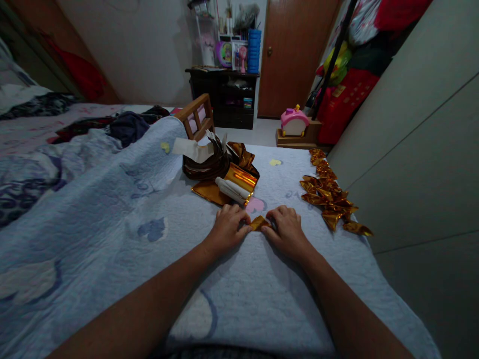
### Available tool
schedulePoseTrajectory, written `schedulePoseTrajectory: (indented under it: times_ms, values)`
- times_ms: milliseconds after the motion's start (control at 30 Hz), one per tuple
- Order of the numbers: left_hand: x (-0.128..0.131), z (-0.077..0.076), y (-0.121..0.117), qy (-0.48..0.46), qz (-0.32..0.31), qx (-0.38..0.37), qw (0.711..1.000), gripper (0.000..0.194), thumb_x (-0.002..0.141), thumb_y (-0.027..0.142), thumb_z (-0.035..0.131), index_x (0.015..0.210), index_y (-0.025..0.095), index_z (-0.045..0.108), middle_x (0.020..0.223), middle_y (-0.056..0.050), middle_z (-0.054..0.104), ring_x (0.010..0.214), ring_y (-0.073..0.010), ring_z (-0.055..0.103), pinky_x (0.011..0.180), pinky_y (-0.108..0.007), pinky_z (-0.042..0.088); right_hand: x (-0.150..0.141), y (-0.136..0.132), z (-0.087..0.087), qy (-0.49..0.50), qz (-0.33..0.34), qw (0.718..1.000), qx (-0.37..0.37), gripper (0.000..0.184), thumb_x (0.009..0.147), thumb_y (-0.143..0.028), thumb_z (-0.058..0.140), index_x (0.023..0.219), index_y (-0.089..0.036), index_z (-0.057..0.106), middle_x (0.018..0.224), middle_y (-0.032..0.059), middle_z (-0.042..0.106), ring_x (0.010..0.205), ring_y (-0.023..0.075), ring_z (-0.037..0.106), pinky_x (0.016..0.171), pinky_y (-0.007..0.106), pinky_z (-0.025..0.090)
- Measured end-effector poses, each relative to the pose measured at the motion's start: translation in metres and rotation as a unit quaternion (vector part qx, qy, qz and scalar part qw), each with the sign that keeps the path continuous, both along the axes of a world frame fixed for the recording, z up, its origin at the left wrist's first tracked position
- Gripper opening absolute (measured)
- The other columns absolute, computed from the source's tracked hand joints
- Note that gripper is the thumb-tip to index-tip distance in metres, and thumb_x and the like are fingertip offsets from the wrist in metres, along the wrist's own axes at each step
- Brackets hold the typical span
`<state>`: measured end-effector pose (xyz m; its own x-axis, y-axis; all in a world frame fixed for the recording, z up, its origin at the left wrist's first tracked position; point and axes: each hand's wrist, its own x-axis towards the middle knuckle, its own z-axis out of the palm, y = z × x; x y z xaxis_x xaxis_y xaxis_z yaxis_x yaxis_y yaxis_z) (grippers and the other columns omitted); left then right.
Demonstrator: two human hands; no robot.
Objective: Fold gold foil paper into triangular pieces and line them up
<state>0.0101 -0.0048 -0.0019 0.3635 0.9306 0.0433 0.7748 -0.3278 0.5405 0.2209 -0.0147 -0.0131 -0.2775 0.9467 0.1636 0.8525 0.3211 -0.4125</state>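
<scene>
A small piece of folded gold foil paper (258, 223) lies low over the bed cover, pinched at both ends. My left hand (228, 224) grips its left end between thumb and fingers. On the other end, my right hand (286, 227) has its thumb and fingertips closed. Just beyond my hands rests a pile of gold and brown paper sheets (204, 168), with a curled shiny gold sheet (241, 175) and a white roll-like piece (234, 190) in front. To the right lie several folded gold paper pieces (329, 192) in a heap.
The light blue quilted cover (157, 279) is rumpled on the left, where clothes (129, 127) lie. A white cabinet (422, 164) borders the right edge. Beyond the bed stand a pink toy case (294, 122), a dark shelf (224, 99) and a wooden door (295, 60).
</scene>
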Motion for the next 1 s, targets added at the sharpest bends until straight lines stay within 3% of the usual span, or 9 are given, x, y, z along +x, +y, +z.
schedulePoseTrajectory:
  times_ms: [233, 333, 500, 633, 700, 867, 1000]
  values:
    - [0.000, -0.005, 0.001, -0.076, -0.068, 0.015, 0.995, 0.017, 0.080, 0.021, 0.070, 0.096, 0.018, 0.064, 0.093, -0.004, 0.063, 0.089, -0.0222, 0.055, 0.079, -0.034, 0.039, 0.001, 0.001, 0.003, 0.094, 0.023, 0.995, -0.028, 0.006, 0.084, -0.017, 0.065, 0.086, -0.020, 0.061, 0.096, 0.0062, 0.060, 0.096, 0.0253, 0.050, 0.084, 0.037, 0.035]
    - [0.001, -0.005, 0.000, -0.136, -0.089, 0.000, 0.987, 0.008, 0.084, 0.017, 0.063, 0.092, 0.017, 0.065, 0.086, -0.003, 0.063, 0.081, -0.0183, 0.057, 0.073, -0.029, 0.041, 0.003, 0.001, 0.007, 0.151, 0.061, 0.986, -0.029, 0.007, 0.084, -0.014, 0.061, 0.082, -0.021, 0.058, 0.093, 0.0059, 0.059, 0.094, 0.0245, 0.050, 0.084, 0.037, 0.037]
    - [0.001, -0.004, -0.002, -0.204, -0.065, 0.007, 0.977, 0.014, 0.089, 0.017, 0.057, 0.091, 0.017, 0.072, 0.088, -0.005, 0.069, 0.082, -0.0176, 0.062, 0.075, -0.028, 0.045, 0.002, 0.002, 0.009, 0.239, 0.082, 0.967, -0.004, 0.008, 0.084, -0.016, 0.057, 0.079, -0.022, 0.054, 0.088, 0.0047, 0.057, 0.089, 0.0222, 0.052, 0.082, 0.036, 0.041]
    - [0.000, -0.006, -0.001, -0.277, -0.035, -0.017, 0.960, 0.018, 0.090, 0.019, 0.059, 0.098, 0.017, 0.075, 0.090, -0.005, 0.074, 0.081, -0.0175, 0.066, 0.076, -0.027, 0.048, 0.000, 0.001, 0.012, 0.293, 0.064, 0.953, -0.041, 0.006, 0.083, -0.020, 0.058, 0.078, -0.022, 0.054, 0.083, 0.0020, 0.057, 0.081, 0.0189, 0.054, 0.075, 0.033, 0.042]
    - [0.000, -0.007, -0.001, -0.310, -0.031, -0.014, 0.950, 0.019, 0.089, 0.019, 0.061, 0.099, 0.017, 0.077, 0.088, -0.005, 0.075, 0.080, -0.0173, 0.067, 0.074, -0.027, 0.049, 0.000, 0.000, 0.013, 0.344, 0.052, 0.933, -0.096, 0.004, 0.082, -0.024, 0.060, 0.085, -0.022, 0.058, 0.085, 0.0015, 0.060, 0.080, 0.0178, 0.056, 0.073, 0.032, 0.044]
    - [-0.001, -0.005, -0.001, -0.341, -0.052, 0.038, 0.938, 0.016, 0.091, 0.020, 0.063, 0.096, 0.020, 0.078, 0.090, -0.005, 0.076, 0.085, -0.0177, 0.069, 0.080, -0.028, 0.051, 0.004, 0.000, 0.016, 0.487, 0.022, 0.837, -0.249, 0.033, 0.081, -0.040, 0.065, 0.107, -0.021, 0.067, 0.099, 0.0063, 0.069, 0.080, 0.0178, 0.062, 0.067, 0.031, 0.048]
    - [-0.001, -0.004, -0.003, -0.331, -0.071, 0.068, 0.938, 0.017, 0.093, 0.018, 0.062, 0.098, 0.020, 0.078, 0.091, -0.006, 0.075, 0.086, -0.0169, 0.070, 0.081, -0.028, 0.053, 0.004, -0.002, 0.017, 0.495, -0.002, 0.812, -0.310, 0.038, 0.082, -0.050, 0.069, 0.101, -0.017, 0.069, 0.075, 0.0023, 0.066, 0.057, 0.0120, 0.055, 0.053, 0.026, 0.042]
